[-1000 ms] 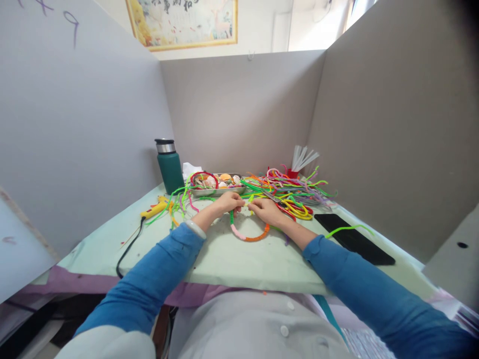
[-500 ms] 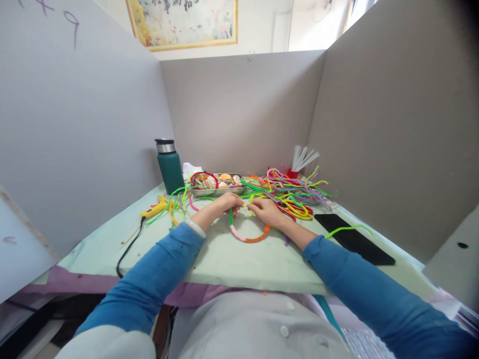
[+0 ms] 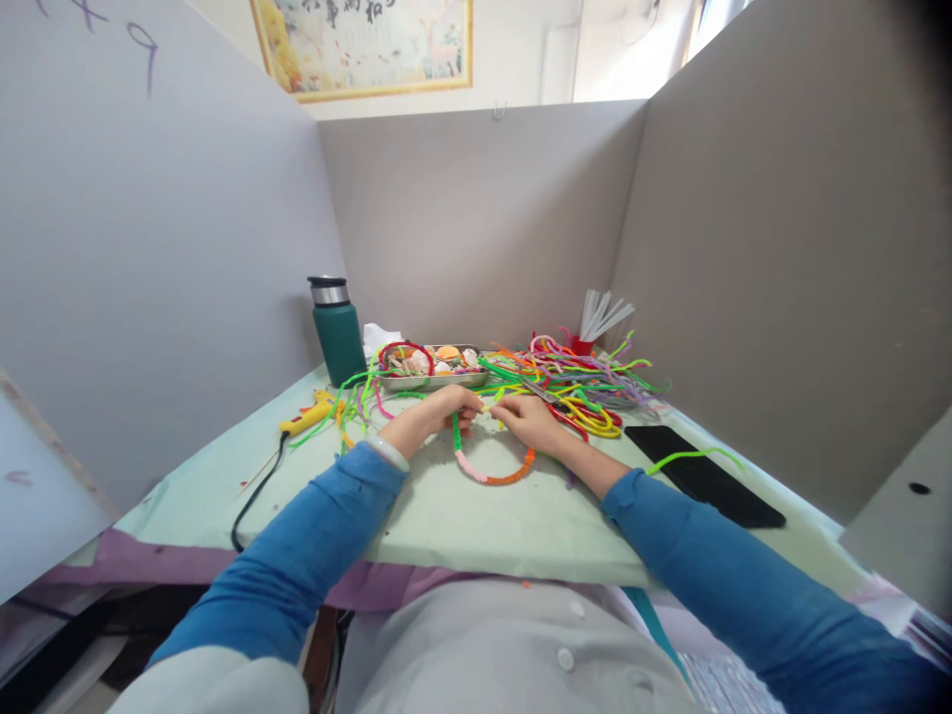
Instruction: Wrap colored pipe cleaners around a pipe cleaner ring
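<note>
A ring wrapped in green, pink and orange fuzzy stems (image 3: pixel 471 472) hangs below my hands, its curved lower part toward me. My left hand (image 3: pixel 452 405) pinches the ring's upper left, above the green section. Close beside it, my right hand (image 3: pixel 523 416) has its fingers pressed together on a thin yellow stem (image 3: pixel 488 407) at the top of the ring. The yellow piece spans the small gap between the two hands. Fingers hide part of the ring's top.
Behind my hands lie a metal tray of shells (image 3: pixel 446 379) and a heap of colored stems (image 3: pixel 587 382) with scissors. A green bottle (image 3: pixel 338 337) and yellow glue gun (image 3: pixel 308 416) stand left; a black phone-like slab (image 3: pixel 703 476) and red cup of white sticks (image 3: pixel 584 346) are right.
The ring has shifted slightly to the left at its green side. Both hands have stayed nearly in place, with small finger movements at the yellow stem.
</note>
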{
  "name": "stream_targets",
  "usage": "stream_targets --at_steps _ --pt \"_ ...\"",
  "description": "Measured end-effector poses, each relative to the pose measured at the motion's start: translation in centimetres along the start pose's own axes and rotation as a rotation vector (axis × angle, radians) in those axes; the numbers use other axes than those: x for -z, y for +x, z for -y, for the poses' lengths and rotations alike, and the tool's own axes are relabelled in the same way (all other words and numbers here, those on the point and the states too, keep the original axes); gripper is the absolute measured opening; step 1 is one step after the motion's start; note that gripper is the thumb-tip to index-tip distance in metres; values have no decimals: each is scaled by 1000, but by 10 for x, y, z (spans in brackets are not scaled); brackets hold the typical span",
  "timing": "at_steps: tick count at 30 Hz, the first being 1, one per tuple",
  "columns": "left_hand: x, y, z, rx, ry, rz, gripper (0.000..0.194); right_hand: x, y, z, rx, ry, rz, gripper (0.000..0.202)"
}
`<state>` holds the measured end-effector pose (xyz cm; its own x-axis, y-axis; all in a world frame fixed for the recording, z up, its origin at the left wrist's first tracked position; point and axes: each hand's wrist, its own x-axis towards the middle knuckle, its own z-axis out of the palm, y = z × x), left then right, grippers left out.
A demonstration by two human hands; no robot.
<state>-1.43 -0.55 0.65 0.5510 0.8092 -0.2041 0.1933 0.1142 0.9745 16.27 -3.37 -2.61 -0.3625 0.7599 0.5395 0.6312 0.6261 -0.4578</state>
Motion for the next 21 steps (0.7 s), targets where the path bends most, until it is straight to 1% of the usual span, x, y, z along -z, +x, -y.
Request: stream_targets --at_steps 5,7,10,12,14,17,21 --pt "0 0 1 17 23 -1 20 0 0 0 -1 -12 5 32" --pt "-2 -2 0 -33 101 -44 20 0 0 -1 -2 -26 2 33" --pt "-7 -6 -1 -151 250 -152 16 0 1 -2 -20 -42 -17 34" --pt "-9 -8 -2 -177 319 -209 16 0 1 -3 -31 -48 -27 34" --pt "-10 -6 -1 -208 391 -238 15 0 2 -4 -42 -55 -30 33" --pt "-8 -1 1 -297 540 -299 13 0 3 -5 -59 -61 -30 31" --pt "-5 5 4 -361 680 -322 16 -1 4 -7 -65 -66 -35 32"
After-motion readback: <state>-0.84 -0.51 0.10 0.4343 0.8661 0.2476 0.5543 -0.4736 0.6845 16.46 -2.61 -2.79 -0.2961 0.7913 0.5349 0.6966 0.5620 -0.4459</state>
